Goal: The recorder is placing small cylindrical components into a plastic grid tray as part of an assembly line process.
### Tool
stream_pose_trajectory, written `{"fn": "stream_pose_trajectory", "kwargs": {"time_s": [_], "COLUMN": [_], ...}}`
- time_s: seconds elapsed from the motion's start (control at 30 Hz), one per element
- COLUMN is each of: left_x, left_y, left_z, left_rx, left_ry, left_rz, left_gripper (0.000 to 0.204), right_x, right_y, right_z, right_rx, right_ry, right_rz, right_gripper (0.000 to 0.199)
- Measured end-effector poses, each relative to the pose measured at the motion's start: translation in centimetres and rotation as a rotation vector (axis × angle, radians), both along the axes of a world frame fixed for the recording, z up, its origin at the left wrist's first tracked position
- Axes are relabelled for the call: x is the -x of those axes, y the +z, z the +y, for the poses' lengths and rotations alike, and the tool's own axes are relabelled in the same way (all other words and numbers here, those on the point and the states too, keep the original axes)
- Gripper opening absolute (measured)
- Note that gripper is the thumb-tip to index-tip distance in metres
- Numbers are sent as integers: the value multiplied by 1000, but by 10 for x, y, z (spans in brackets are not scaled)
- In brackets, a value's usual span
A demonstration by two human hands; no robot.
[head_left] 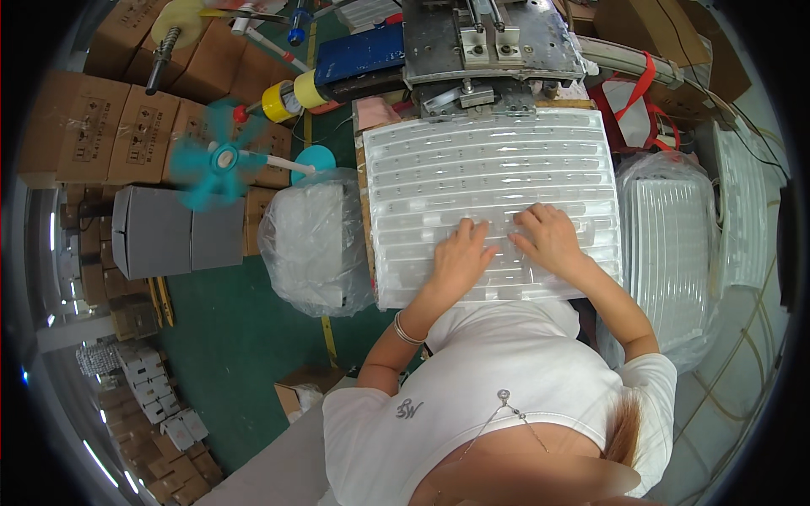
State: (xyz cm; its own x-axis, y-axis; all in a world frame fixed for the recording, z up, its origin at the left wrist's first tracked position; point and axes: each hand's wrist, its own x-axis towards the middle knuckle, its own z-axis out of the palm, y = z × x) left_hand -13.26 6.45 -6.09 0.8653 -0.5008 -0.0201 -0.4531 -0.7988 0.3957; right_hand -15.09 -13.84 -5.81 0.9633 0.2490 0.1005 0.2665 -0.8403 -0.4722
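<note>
A white ribbed tray (489,160) lies before me, its long grooves running left to right. Small clear pieces sit along the far grooves; their exact kind is too fine to tell. Over the tray's near half, my left hand (461,260) rests with fingers bent forward and thumb spread away. Just to its right, my right hand (548,239) touches the tray with curled fingertips, its thumb apart and pointing at the left hand. Neither hand shows a thing gripped in it, though the undersides of the fingers are hidden.
A metal machine fixture (494,51) stands at the tray's far edge. Plastic-wrapped stacks flank the tray: a left bundle (308,240) and a right bundle (671,253) of ribbed trays. A teal fan (225,158) spins at left, before cardboard boxes (101,126).
</note>
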Motion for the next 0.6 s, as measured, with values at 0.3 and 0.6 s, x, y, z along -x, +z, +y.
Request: {"fn": "stream_pose_trajectory", "kwargs": {"time_s": [0.3, 0.6], "left_x": [45, 47], "left_y": [5, -10], "left_z": [-9, -27], "left_rx": [165, 403], "left_ry": [-178, -440], "left_rz": [243, 389], "left_gripper": [44, 38], "right_x": [50, 82], "right_y": [19, 25], "right_z": [0, -29], "right_rx": [-128, -51], "right_ry": [69, 99], "right_rz": [92, 54], "right_gripper": [42, 48]}}
